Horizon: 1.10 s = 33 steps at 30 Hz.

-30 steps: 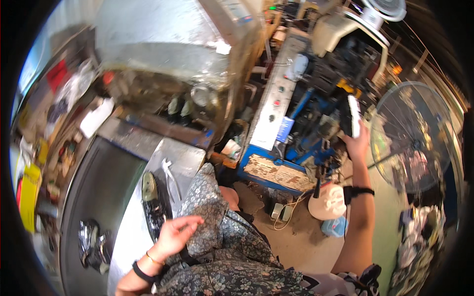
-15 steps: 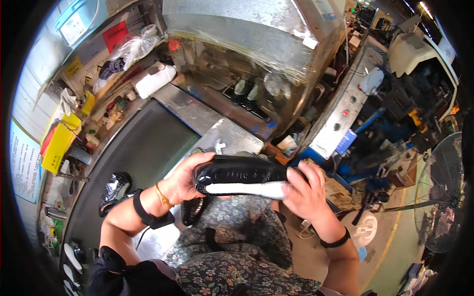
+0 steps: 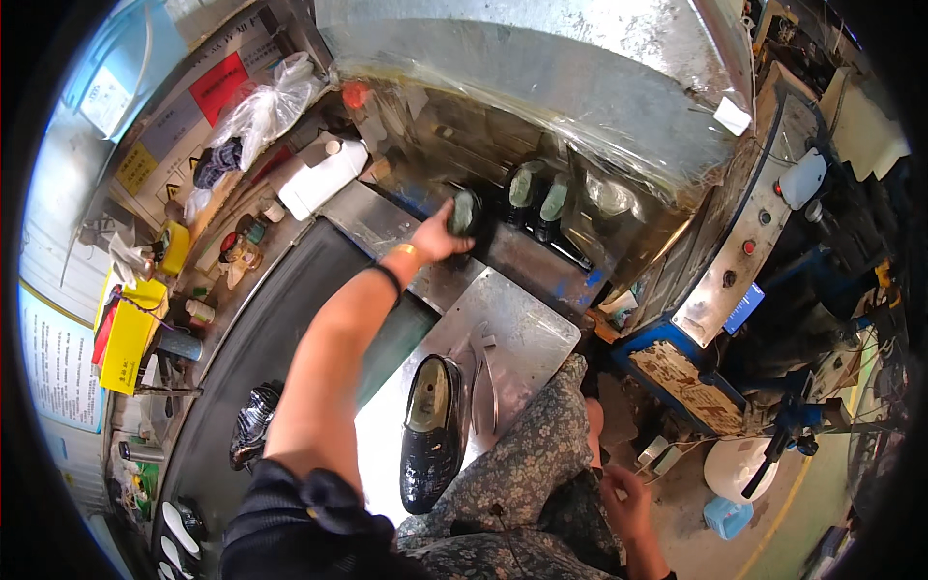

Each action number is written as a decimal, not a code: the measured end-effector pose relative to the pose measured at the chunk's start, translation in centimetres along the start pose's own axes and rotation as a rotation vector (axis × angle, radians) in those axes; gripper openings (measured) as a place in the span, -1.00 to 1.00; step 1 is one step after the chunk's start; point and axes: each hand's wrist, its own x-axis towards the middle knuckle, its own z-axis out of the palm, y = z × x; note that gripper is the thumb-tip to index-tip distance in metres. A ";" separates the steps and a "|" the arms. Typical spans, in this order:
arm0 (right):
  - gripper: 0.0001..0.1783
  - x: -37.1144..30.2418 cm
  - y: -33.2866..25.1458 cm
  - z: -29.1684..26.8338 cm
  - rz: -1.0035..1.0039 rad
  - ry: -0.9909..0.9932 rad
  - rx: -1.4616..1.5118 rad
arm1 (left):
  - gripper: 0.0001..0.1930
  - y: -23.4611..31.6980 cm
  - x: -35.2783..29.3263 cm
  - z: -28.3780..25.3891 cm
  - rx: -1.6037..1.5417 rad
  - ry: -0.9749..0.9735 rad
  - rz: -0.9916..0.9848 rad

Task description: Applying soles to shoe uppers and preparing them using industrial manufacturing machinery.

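Observation:
My left hand reaches forward into the bay of a metal machine, its fingers closed round a black shoe with a pale inside. Just right of it, two more black shoes stand side by side in the bay. A glossy black shoe, opening upward, rests on the metal worktable before me. Beside that shoe lies a thin, bent grey piece, its kind unclear. Low at the right, my right hand hangs beside my lap, fingers loosely bent and apart, nothing visible in them.
A dark conveyor belt curves along the left, carrying a black shoe and several white-soled shoes. Plastic film hangs over the machine's mouth. A control panel stands at the right, a white container on the floor below it.
Both hands held a black shoe with a white sole before me. Now my left hand has gone forward into the machine bay with a shoe, and my right hand has dropped beside my lap.

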 end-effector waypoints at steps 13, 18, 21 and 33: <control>-0.80 -0.7 -1.0 1.9 -0.107 0.068 0.022 | -0.09 10.8 -26.1 0.2 0.354 -0.225 0.101; -0.79 0.7 -6.0 6.0 -0.420 -0.148 0.218 | -0.16 9.0 -33.0 1.7 -0.305 0.244 -0.359; -0.58 0.8 -8.1 9.1 -0.358 -0.357 0.266 | -0.56 8.6 -33.2 1.7 -1.017 0.270 -0.409; -0.10 -3.4 -9.4 -13.4 -0.411 0.167 0.513 | -0.45 20.7 -36.1 6.6 -1.076 -0.532 0.122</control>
